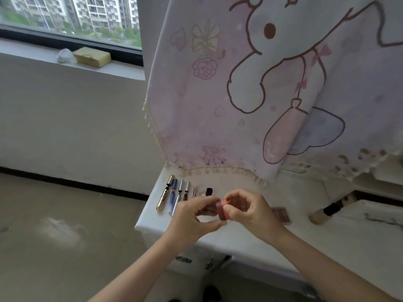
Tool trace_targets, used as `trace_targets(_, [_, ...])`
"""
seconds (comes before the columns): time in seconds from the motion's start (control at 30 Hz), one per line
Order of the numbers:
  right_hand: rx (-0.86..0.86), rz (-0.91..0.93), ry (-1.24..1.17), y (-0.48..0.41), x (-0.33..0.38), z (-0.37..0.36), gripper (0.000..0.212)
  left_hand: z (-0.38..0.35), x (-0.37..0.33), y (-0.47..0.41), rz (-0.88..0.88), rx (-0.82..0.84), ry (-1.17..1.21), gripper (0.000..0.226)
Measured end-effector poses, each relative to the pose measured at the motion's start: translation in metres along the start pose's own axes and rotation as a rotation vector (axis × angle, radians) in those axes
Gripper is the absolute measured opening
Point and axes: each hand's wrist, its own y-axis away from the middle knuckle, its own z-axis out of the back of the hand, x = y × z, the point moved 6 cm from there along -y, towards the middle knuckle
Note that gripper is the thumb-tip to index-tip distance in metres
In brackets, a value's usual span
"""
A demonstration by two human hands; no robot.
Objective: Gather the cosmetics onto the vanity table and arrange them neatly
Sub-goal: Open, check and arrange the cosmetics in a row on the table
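**Two hands pinch a pink tube over the vanity table**

Closest to us, two bare forearms extend from the bottom edge and meet above the front left corner of the vanity table (261,243). We see the left hand (192,216) and the right hand (250,212) both curled around a small pink tube (222,209), with fingertips pinching it from either side. The tube is held off the tabletop, roughly upright. The picture is too blurred for us to tell whether it has a separate cap.

Behind the hands, at the table's left end, we find a row of cosmetics lying side by side, all pointing toward the table's back. A gold tube (164,194) lies nearest the left edge, then a blue pen (173,192), a silver pen (179,192), a brown-tipped tube (186,190), a small clear piece (194,191) and a black-capped item (209,190). The fingers partly hide the last ones. Just right of the right hand, a flat brown compact (281,214) lies on the tabletop. Farther right along the table, well apart from the row, a beige bottle (322,213) with a black cap lies on its side.

Over the back of the table hangs a pale pink cloth (239,94) printed with a cartoon rabbit, its tasselled hem reaching the tabletop just behind the row. Left of the table and above it, we see a window sill (32,49) carrying a yellowish block (91,56) and a white lump (65,56) side by side.
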Motion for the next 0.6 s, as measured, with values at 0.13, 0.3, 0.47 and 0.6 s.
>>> trace_targets(0.13, [-0.063, -0.021, 0.173, -0.001, 0.001, 0.001, 0.020, -0.008, -0.011, -0.003, -0.235, -0.099, -0.223, 0.037])
trace_targets(0.3, [-0.078, -0.036, 0.255, -0.005, 0.005, 0.005, 0.033, -0.014, -0.014, -0.007, -0.265, -0.164, -0.155, 0.027])
trace_targets(0.47, [-0.039, 0.072, 0.277, -0.008, 0.015, 0.007, 0.020, -0.021, -0.002, -0.009, 0.014, -0.118, 0.130, 0.008])
trace_targets(0.6, [0.089, 0.136, 0.325, -0.014, 0.024, 0.014, 0.018, -0.023, 0.000, -0.014, 0.209, -0.065, 0.399, 0.018])
